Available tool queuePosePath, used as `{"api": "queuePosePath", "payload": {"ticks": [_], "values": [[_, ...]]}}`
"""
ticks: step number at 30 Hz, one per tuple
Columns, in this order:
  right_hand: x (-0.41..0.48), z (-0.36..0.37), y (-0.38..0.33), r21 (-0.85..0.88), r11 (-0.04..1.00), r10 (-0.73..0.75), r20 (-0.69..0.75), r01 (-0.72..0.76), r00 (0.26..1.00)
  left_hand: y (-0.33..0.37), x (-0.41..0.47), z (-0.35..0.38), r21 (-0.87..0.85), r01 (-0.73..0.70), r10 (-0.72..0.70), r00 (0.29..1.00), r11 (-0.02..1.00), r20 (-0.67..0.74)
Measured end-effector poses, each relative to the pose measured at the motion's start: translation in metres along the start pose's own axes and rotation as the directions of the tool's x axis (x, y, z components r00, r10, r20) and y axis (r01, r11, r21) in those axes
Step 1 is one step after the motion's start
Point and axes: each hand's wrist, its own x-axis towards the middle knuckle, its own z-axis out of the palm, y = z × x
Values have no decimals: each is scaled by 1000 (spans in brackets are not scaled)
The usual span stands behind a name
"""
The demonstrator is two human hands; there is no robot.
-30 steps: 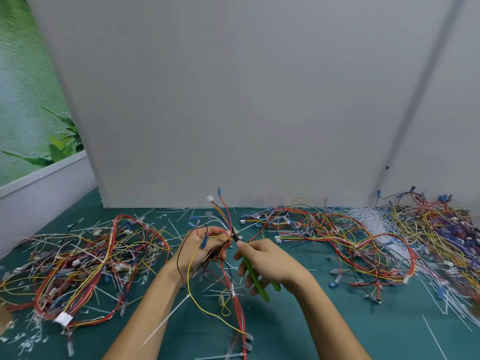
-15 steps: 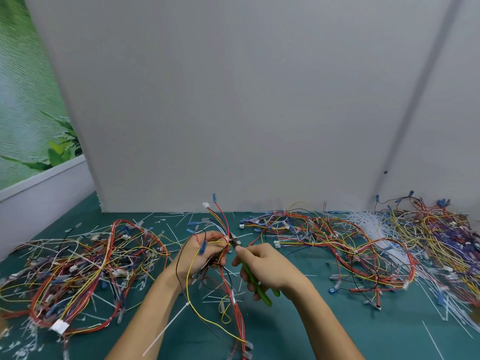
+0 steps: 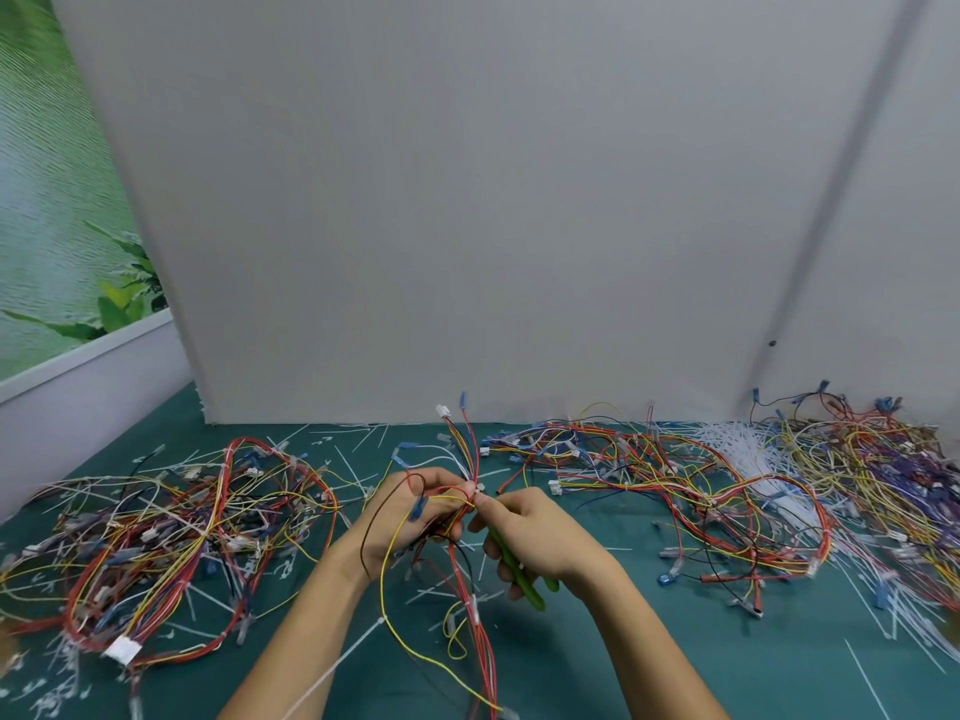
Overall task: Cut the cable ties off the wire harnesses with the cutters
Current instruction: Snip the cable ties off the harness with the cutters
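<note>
Above the mat (image 3: 675,641), we are gripping a harness (image 3: 470,449) with our left hand (image 3: 415,517), cutters (image 3: 519,579) (green-handled) with our right hand (image 3: 540,537).

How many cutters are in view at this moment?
1: green-handled cutters gripped in the right hand, beside the left hand holding a harness. More could be buried under the wire heaps.

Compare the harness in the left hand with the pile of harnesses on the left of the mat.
The held harness is held up by the left hand; the left pile lies flat on the mat. The held harness is one thin bundle, ends fanning upward; the left pile is many harnesses tangled together. Both have red and yellow wires and blue terminals.
</note>
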Motion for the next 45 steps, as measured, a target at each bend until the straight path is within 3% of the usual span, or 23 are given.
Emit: {"api": "queuePosePath", "payload": {"ticks": [16, 24, 45], "values": [[-2, -12, -2, 139, 990, 1, -55, 6, 998, 11, -4, -3, -120, 10, -15, 999, 993, -37], [-6, -7, -8, 107, 994, -19, 19, 17, 1000, 9, -2, -4, -130, -6, -15, 986, 991, -165], [-4, 0, -7, 17, 999, -50, -49, 51, 998, 19, -5, 3, -184, -4, -33, 980, 983, -197]]}}
